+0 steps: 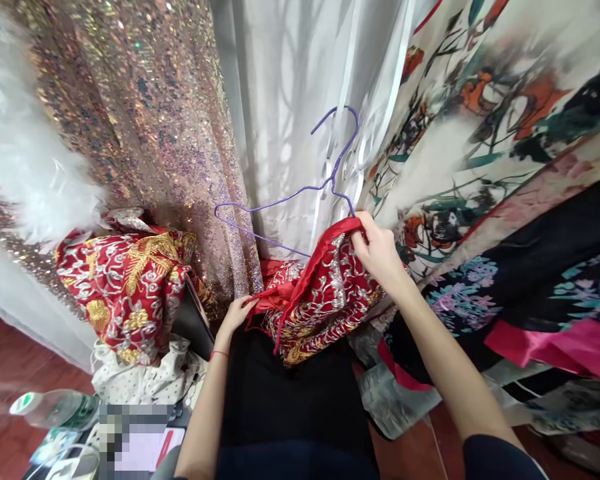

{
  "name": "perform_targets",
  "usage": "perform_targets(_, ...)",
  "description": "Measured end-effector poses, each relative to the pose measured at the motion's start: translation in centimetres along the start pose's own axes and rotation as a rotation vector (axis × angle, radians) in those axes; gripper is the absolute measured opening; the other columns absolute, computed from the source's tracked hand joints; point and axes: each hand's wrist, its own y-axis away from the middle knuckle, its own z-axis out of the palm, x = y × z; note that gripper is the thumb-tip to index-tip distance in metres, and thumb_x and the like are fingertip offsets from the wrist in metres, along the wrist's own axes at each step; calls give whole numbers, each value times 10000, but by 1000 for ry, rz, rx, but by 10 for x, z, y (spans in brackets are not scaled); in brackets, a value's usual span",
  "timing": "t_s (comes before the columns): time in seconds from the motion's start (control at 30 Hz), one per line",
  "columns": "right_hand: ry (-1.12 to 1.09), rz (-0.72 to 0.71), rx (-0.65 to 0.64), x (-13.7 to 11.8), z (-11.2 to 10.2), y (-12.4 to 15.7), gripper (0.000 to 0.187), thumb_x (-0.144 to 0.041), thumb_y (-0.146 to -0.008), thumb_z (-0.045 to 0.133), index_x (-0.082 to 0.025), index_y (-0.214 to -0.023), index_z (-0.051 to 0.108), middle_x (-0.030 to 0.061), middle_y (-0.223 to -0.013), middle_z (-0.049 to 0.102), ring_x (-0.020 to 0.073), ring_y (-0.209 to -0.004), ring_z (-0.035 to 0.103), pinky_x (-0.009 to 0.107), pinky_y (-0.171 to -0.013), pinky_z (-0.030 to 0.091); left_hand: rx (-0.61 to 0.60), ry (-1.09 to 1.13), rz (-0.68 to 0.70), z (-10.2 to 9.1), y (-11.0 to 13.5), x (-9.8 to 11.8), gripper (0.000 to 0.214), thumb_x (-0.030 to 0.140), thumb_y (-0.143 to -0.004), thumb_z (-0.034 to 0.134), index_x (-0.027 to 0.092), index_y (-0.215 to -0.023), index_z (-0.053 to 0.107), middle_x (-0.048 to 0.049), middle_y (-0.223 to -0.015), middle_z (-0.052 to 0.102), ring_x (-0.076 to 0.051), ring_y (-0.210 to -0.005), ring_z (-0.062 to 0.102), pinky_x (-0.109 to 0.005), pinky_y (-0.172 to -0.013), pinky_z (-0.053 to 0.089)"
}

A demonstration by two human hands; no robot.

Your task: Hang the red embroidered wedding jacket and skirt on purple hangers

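Observation:
A red garment point(325, 293) with silver and gold embroidery hangs bunched between my hands. My right hand point(377, 250) is closed on its upper red edge, together with one end of a purple wire hanger point(290, 193). The hanger tilts up and to the left, with its hook against the white curtain point(290, 100). My left hand point(237, 312) is closed on the lower left red edge of the garment. A thin red cord circles my left wrist.
A sequined pink-gold dress point(145, 113) hangs at the left, floral printed garments point(505, 133) at the right. A second red embroidered piece point(125, 287) lies heaped at the left. White fluffy fabric point(25, 167) and a plastic bottle point(50, 408) sit at the lower left.

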Motion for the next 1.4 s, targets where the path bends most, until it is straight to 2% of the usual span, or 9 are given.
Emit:
perform_targets(0.2,141,-14,-51,4,-12,0,311,-307,-934,405,-195,-1113,633,53,-724,636,212,-627,585,295,-602,395,295,266,-127,19,-31,27,388,534,-724,741,163,-792,653,-54,-697,678,-191,-700,665,-339,-755,551)
perform_targets(0.43,235,-61,-79,9,-25,5,323,-312,-947,410,-198,-1142,640,73,-767,690,245,-676,648,301,-616,424,560,444,71,17,-111,155,314,464,-900,562,183,-774,498,48,-682,568,-75,-628,545,-215,-701,487)
perform_targets(0.57,223,-93,-83,14,-25,8,321,-298,-950,407,-192,-1148,637,94,-834,720,262,-717,682,311,-625,450,713,150,489,-1,-100,207,324,365,-996,456,172,-736,464,66,-660,481,-53,-631,428,-192,-691,425)
perform_targets(0.67,206,-116,-55,15,-22,12,310,-269,-945,409,-195,-1145,634,95,-858,723,262,-737,686,316,-644,466,777,24,621,-10,-71,226,291,342,-998,508,153,-777,519,48,-730,526,-61,-692,419,-201,-748,388)
perform_targets(0.77,219,-126,-30,14,-18,17,301,-257,-939,419,-190,-1138,635,82,-800,705,250,-690,664,316,-642,464,802,-163,734,-1,-36,238,316,400,-998,522,164,-788,535,42,-695,510,-80,-631,403,-236,-681,347)
perform_targets(0.9,260,-125,30,13,-17,21,324,-241,-943,399,-174,-1168,623,111,-868,714,257,-719,662,328,-648,469,768,-285,850,36,9,248,355,439,-1031,417,177,-847,569,19,-693,524,-114,-608,484,-257,-647,357)
perform_targets(1.07,259,-146,104,20,-18,25,404,-238,-924,425,-165,-1304,541,152,-1093,694,289,-917,670,384,-772,523,629,-321,856,66,35,232,322,425,-1022,435,175,-924,615,-27,-749,611,-147,-646,575,-268,-663,392)
perform_targets(1.27,430,-314,197,22,-3,43,641,-228,-841,562,-171,-1465,425,231,-1352,541,375,-1237,527,552,-1008,414,663,-277,723,28,14,209,306,454,-1000,466,187,-961,611,-30,-800,662,-154,-694,615,-259,-698,455)
perform_targets(1.4,480,-596,143,15,14,50,554,-103,-868,528,-314,-1380,525,145,-1466,534,302,-1346,474,551,-1059,333,591,-290,719,4,13,207,394,521,-818,727,193,-998,601,-16,-863,683,-149,-733,626,-243,-710,478)
